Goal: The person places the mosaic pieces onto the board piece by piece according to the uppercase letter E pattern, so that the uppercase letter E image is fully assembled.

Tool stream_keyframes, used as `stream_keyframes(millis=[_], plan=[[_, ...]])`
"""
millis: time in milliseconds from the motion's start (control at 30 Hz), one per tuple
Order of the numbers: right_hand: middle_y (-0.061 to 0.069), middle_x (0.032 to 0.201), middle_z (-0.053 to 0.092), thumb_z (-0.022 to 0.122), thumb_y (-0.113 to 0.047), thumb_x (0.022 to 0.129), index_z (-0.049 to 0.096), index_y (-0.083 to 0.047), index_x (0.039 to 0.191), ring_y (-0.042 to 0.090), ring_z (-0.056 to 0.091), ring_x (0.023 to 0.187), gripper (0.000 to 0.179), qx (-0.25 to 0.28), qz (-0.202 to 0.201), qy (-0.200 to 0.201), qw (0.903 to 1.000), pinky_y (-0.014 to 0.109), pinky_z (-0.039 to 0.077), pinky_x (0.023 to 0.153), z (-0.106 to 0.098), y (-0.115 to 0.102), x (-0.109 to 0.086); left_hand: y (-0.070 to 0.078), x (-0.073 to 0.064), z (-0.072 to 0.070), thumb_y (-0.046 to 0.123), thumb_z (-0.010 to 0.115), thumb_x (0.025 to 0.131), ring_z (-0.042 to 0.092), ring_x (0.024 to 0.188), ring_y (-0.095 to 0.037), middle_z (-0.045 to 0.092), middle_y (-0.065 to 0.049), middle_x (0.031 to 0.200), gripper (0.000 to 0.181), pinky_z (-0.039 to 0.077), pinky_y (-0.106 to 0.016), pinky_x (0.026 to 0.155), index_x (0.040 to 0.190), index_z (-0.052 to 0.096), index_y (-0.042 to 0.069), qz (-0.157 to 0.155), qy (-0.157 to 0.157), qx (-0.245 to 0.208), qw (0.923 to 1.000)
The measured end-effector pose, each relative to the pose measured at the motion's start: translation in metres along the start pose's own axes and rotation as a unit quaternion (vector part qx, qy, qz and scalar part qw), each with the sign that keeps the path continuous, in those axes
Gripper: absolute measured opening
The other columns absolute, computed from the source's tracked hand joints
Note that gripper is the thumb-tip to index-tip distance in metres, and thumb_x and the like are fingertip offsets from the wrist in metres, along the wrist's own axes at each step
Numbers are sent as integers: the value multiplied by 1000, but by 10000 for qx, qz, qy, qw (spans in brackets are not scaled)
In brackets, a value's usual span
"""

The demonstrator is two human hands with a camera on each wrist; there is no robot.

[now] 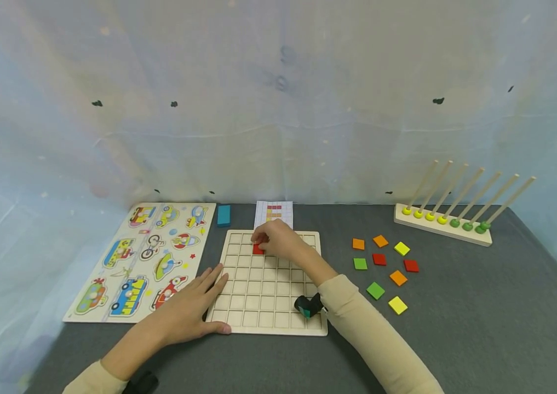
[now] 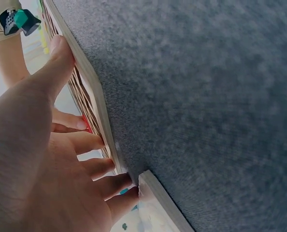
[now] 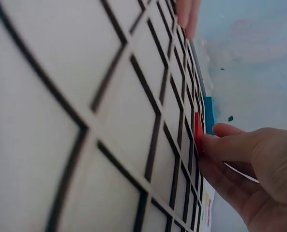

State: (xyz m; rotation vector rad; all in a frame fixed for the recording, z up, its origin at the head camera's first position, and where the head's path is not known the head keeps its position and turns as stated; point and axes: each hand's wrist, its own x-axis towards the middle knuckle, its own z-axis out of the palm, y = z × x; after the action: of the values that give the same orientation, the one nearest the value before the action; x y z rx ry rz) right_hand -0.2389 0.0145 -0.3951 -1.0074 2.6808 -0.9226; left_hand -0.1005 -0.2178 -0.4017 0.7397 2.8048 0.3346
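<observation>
Progress: judged early. One red tile is at the board, over a cell near the far edge; no other tile shows on the visible grid. Nine loose tiles lie to the right: three orange, two red, two green, two yellow. Whether all are to be laid cannot be determined.

Hands: the right hand pinches the red tile between thumb and fingertips. The left hand has its fingers extended and spread along the board's left edge, thumb at the near corner.

Visibility: the right fingers cover part of the red tile, so whether it sits flush in its cell cannot be confirmed. The right hand overlaps the lower part of the card; its coloured squares are too small to count reliably. The right wrist's camera obscures several near cells. The left wrist view shows only a sliver of red.
</observation>
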Motion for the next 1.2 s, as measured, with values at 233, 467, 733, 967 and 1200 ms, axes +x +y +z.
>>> stream_keyframes(millis=[233, 467, 733, 967, 1200], plan=[[6, 106, 71, 64, 4, 91, 73, -4, 111, 19, 65, 100, 23, -209, 103, -111, 9997, 28, 53, 85, -5, -6, -6, -1, 0, -1, 76, 55, 80, 19, 145, -43, 16, -18, 162, 107, 27, -59, 112, 154, 29, 4, 113, 74, -33, 9999], [8, 113, 70, 66, 1, 92, 70, -2, 116, 23, 63, 105, 25, -130, -146, -101, 9998, 33, 52, 89, -22, -12, -30, -1, -1, -2, 77, 52, 80, 19, 145, -44, 16, -19, 161, 107, 28, -60, 111, 154, 29, 3, 163, 43, -1, 9999], [12, 111, 70, 68, 2, 89, 69, 2, 115, 24, 65, 101, 25, -53, -465, 62, 9989, 31, 55, 85, -39, 5, -61, -1, -1, -2, 76, 55, 81, 19, 145, -44, 16, -19, 161, 106, 27, -59, 112, 154, 29, 3, 125, 20, 19, 9999], [15, 112, 69, 67, 1, 91, 68, 4, 116, 26, 65, 99, 25, 264, -451, -3, 9986, 34, 56, 85, -48, 20, -88, -3, -2, 2, 76, 54, 81, 18, 146, -42, 14, -17, 162, 106, 27, -57, 113, 155, 27, 5, 88, -29, 34, 10000], [13, 112, 69, 70, 2, 88, 68, 2, 116, 25, 66, 98, 29, 64, -303, 150, 9994, 37, 56, 85, -61, 40, -118, -1, 0, 2, 75, 55, 81, 18, 146, -42, 14, -17, 162, 106, 27, -58, 112, 155, 27, 4, 116, -76, 7, 9999]])
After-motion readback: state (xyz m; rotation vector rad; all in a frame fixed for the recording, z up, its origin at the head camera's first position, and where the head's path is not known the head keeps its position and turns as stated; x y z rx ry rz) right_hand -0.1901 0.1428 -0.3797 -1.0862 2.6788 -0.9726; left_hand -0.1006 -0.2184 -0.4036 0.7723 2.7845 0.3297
